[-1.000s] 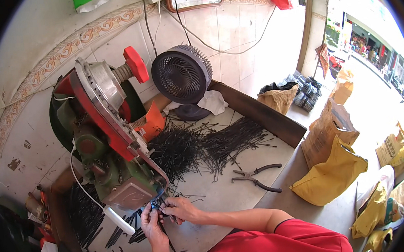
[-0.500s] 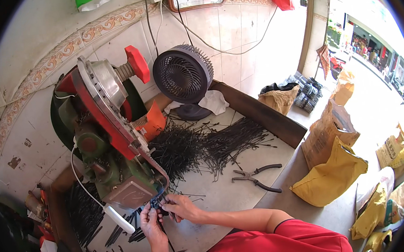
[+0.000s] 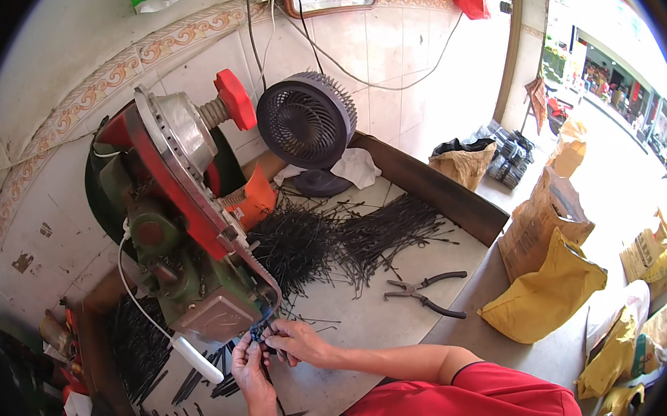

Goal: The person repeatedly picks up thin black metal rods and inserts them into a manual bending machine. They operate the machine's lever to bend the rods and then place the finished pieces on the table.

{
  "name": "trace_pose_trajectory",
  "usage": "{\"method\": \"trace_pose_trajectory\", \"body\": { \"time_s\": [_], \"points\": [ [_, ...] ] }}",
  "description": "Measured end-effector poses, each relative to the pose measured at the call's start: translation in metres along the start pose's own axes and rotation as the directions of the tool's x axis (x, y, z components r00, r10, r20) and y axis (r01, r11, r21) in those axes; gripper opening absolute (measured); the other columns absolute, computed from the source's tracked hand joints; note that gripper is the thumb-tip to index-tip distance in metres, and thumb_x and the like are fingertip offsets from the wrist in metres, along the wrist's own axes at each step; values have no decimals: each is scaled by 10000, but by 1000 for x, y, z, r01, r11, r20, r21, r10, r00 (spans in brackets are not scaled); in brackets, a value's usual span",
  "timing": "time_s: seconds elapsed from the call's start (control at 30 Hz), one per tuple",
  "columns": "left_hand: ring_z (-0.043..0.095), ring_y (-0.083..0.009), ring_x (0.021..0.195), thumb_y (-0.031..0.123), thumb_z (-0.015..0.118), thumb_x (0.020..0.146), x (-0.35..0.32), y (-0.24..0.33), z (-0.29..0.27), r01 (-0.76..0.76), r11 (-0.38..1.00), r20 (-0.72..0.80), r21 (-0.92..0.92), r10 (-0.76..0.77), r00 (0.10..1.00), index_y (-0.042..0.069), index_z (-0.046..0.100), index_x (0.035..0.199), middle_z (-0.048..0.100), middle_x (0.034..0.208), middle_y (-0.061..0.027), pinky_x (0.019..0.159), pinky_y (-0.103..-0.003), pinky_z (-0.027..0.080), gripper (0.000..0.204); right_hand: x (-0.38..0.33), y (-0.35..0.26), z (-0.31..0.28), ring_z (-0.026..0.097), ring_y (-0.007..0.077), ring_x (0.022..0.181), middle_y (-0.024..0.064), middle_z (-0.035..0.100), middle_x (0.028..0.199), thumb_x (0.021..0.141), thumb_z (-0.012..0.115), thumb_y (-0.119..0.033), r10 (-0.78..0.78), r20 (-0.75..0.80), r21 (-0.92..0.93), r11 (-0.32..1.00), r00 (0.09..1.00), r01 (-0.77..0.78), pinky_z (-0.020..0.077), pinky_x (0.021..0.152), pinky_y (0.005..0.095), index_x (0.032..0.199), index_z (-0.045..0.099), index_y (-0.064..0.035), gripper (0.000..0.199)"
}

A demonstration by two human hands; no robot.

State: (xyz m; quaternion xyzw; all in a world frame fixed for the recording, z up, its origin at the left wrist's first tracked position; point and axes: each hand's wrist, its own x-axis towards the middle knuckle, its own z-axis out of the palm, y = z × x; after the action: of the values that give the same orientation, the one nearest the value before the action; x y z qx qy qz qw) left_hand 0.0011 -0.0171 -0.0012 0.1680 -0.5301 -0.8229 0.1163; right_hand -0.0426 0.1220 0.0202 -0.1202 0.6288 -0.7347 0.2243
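Close together, both my hands work at the lower end of a green and red bench machine (image 3: 216, 315). My left hand (image 3: 250, 367) is closed on a thin black rod (image 3: 276, 397), whose lower end reaches down toward the tabletop. Beside it, my right hand (image 3: 300, 343) is pinched at the same spot, under the machine's curved metal edge; the fingers hide what is in it. A white lamp-like bar (image 3: 197, 361) on a cable hangs by my left hand. Several loose black rods (image 3: 196, 378) lie to its left.
Tangled black rods (image 3: 297, 241) cover the table's middle, with a grey fan (image 3: 306, 121) behind. Open pliers (image 3: 425, 294) lie at right. A dark raised rim (image 3: 432, 185) edges the table. Yellow (image 3: 544, 290) and brown sacks (image 3: 543, 220) stand beyond it.
The whole view has shifted slightly. My hands stay at the machine's lower end, with almost no visible movement.
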Motion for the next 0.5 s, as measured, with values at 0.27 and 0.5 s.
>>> {"method": "trace_pose_trajectory", "body": {
  "time_s": [0.27,0.5],
  "points": [
    [494,-73,666,32,571,877,3,1,4,-15,1000,2,-3,15,1000,-15,550,1131,571,834,-13,564,-192,394,259,-1,0,-1,497,96,438,52,565,638,884,534,-213,18,4,-9,1000,1000,-18,394,406,233,978,569,-6,230],
    [489,-79,644,44,575,881,4,-1,3,-45,997,-34,60,47,998,-27,542,1152,571,840,-27,542,-204,381,282,2,-3,4,526,100,492,55,585,685,900,530,-203,10,4,12,1000,1000,-10,419,421,238,983,569,-9,215]
  ]
}}
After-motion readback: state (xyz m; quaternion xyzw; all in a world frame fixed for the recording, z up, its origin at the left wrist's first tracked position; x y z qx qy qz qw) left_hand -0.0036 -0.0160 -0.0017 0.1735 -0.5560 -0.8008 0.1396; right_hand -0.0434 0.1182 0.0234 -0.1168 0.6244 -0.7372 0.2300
